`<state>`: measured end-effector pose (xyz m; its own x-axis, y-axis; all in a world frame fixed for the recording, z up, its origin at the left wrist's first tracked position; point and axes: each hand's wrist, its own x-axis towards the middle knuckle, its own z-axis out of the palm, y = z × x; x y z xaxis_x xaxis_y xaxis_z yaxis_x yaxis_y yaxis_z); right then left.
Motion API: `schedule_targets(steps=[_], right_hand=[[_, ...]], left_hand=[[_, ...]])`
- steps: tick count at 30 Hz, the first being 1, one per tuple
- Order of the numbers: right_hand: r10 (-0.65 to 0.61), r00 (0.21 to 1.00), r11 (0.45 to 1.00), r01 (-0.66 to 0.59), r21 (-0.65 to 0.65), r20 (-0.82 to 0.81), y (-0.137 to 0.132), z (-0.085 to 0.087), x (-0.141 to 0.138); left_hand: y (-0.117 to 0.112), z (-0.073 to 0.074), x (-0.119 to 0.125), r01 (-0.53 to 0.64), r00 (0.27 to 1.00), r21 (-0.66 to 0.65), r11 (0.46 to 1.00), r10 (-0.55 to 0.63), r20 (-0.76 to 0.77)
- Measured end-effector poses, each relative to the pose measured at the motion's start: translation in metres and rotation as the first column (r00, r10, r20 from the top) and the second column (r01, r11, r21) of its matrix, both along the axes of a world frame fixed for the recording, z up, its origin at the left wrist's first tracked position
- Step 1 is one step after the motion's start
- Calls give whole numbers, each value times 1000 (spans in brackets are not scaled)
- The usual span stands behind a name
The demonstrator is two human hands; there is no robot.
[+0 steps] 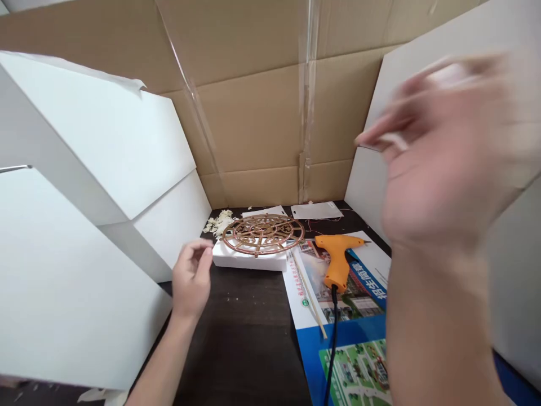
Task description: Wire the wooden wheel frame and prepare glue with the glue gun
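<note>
My left hand (191, 279) is beside the left end of a white box (249, 262), its thumb and forefinger curled together. Whatever is between those fingertips, if anything, cannot be made out. Across the top of the box lies a round, brown openwork disc (258, 234) with spokes and scroll patterns, overhanging its edges. High on the right, close to the camera, my right hand (443, 152) is raised and smeared by motion, so its grip is unclear. Below it, an orange glue gun (338, 256) lies on a printed sheet, nozzle pointing right.
Cream-coloured scraps (220, 223) lie behind the box. A thin pale stick (311, 299) and a black cord (333, 344) cross the printed sheet (304, 316). White cards (316, 211) lie at the back. Cardboard (253, 129) and white panels (105, 141) wall in the dark table (245, 344).
</note>
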<state>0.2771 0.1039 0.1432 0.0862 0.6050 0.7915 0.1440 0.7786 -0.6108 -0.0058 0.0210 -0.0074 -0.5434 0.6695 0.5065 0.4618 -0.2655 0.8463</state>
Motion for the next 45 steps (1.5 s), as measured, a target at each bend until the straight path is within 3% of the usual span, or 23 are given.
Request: schedule_targets(steps=[1, 2, 3, 5, 6, 9, 14, 16, 18, 21, 25, 28, 38, 42, 45], right_hand=[[-91, 985, 989, 107, -103, 146, 4, -7, -9], [-191, 915, 936, 278, -214, 355, 11, -17, -18], [-105, 790, 842, 393, -369, 604, 20, -29, -26], [169, 612, 639, 529, -559, 773, 40, -58, -37], [210, 606, 586, 550, -595, 767, 48, -73, -40], [239, 661, 503, 542, -673, 711, 62, -111, -40], [299, 886, 369, 236, -899, 355, 54, -144, -40], [256, 956, 341, 48, -939, 142, 48, -151, -46], [202, 977, 324, -127, -937, -63, 40, -157, -51], [143, 948, 304, -316, -899, -285, 29, -161, -55], [96, 894, 315, -445, -839, -438, 14, -163, -53], [90, 809, 320, -576, -752, -581, 0, -163, -47], [42, 735, 314, -653, -689, -677, -28, -164, -27], [138, 701, 270, -707, -654, -700, -31, -173, -30], [110, 685, 232, -722, -652, -720, -33, -182, -37]], left_hand=[[18, -9, -7, -66, 998, 3, 998, 66, -13], [33, -19, -15, -114, 993, -7, 994, 114, 7], [45, -29, -23, -161, 986, -31, 986, 162, 43], [60, -47, -37, -185, 973, -103, 977, 197, 117], [64, -53, -43, -162, 975, -125, 979, 179, 136], [74, -60, -53, -12, 984, -165, 986, 41, 172], [81, -59, -53, 234, 962, -206, 950, -196, 189], [81, -62, -53, 270, 954, -210, 940, -232, 188], [80, -66, -53, 258, 955, -202, 945, -218, 200], [77, -70, -53, 216, 961, -175, 961, -177, 215], [72, -68, -52, 207, 958, -126, 970, -175, 227], [67, -64, -52, 226, 945, -95, 969, -195, 264], [61, -55, -49, 461, 830, -39, 887, -415, 371], [59, -58, -49, 441, 825, -22, 897, -395, 403], [54, -55, -52, 421, 788, 50, 906, -392, 474]])
